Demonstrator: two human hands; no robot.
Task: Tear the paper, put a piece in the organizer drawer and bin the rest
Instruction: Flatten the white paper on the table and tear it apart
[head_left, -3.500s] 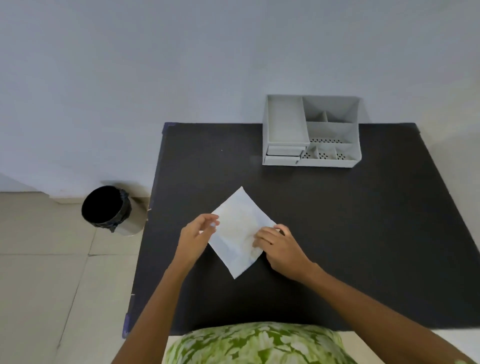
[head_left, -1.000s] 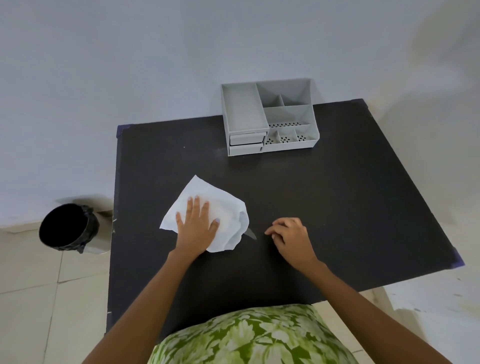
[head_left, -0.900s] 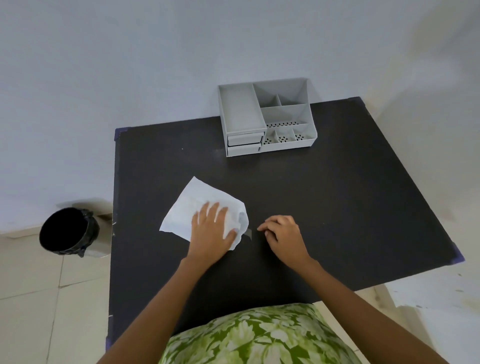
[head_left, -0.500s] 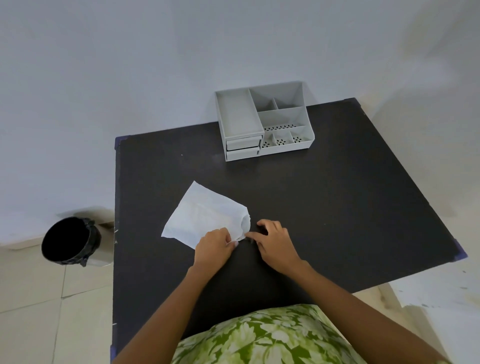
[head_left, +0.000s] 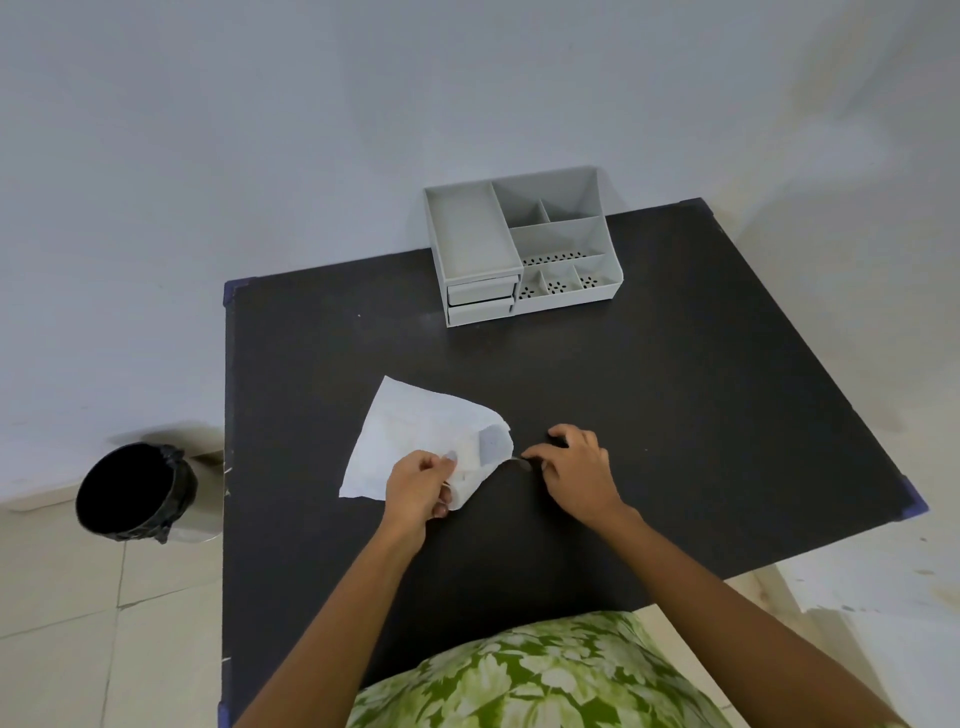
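A white sheet of paper (head_left: 415, 434) lies on the black table (head_left: 675, 415), its right corner curled up. My left hand (head_left: 418, 486) pinches the paper's near right edge and lifts it slightly. My right hand (head_left: 574, 467) rests on the table just right of the paper, fingertips pressed on a thin dark sliver by the paper's corner; what it is I cannot tell. The grey organizer (head_left: 519, 249) stands at the table's far edge, its two small drawers (head_left: 480, 301) shut at the front left. The black-lined bin (head_left: 132, 491) stands on the floor to the left.
A pale wall rises right behind the table and organizer. Tiled floor shows on the left and right of the table. My green patterned top fills the bottom middle.
My left hand slid from flat on the paper to its near right edge and pinched it. My right hand came in toward the paper's corner, then drew slightly right.
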